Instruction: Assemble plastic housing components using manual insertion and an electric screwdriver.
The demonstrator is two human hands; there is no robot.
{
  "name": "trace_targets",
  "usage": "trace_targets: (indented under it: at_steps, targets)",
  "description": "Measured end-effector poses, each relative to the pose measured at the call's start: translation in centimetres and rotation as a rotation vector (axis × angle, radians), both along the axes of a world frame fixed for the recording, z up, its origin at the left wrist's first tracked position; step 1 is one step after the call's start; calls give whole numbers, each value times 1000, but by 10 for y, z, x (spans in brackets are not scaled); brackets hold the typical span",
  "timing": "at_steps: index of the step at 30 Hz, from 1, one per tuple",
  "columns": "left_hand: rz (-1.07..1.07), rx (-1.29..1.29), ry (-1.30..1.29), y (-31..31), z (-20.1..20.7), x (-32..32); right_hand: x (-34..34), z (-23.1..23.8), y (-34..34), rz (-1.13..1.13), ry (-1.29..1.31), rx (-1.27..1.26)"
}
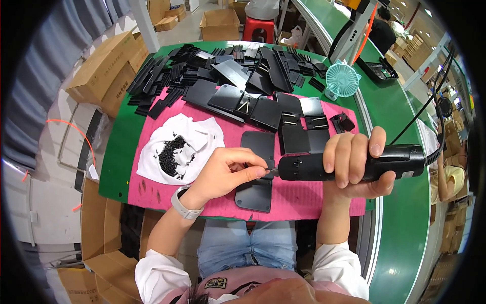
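My right hand (357, 159) is wrapped round a black electric screwdriver (309, 167), held level with its bit pointing left. My left hand (230, 172) pinches thumb and forefinger together at the bit's tip; whatever is between the fingertips is too small to make out. Below the hands, a black hinged-looking piece with two rounded plates (253, 196) lies on the pink mat (298, 200). Left of it, a white cloth (197, 133) bears a heap of tiny black screws (172, 157).
Black plates and strips (202, 66) crowd the table's far side, with assembled black pieces (294, 139) nearer. A turquoise fan (342, 80) stands at the right. The screwdriver's cable (439, 121) rises at far right. Cardboard boxes (101, 71) stand left of the green table (114, 172).
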State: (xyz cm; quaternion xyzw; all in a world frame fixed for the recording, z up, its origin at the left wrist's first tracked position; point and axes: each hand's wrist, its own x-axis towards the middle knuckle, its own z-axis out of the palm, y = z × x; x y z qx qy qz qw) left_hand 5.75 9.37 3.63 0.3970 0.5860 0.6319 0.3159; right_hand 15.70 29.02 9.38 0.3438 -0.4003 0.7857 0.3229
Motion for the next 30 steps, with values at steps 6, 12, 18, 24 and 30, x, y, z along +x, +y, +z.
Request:
trace_targets:
  at_steps: [6,12,18,24,30]
  targets:
    - [7,33,89,-2,-1,-1,-1,-3,-7,-34,-53,53]
    - [-29,178,55,-3,-4,-10,-5,3,-4,122,-99,-146]
    - [388,-288,151,-3,-11,-7,-17,1,-21,7,-285,196]
    - [228,-327,57,-4,-17,-5,-25,-8,-35,-70,-334,260]
    - [173,-308,-12,-3,-28,-6,-29,-3,-43,-116,-428,316]
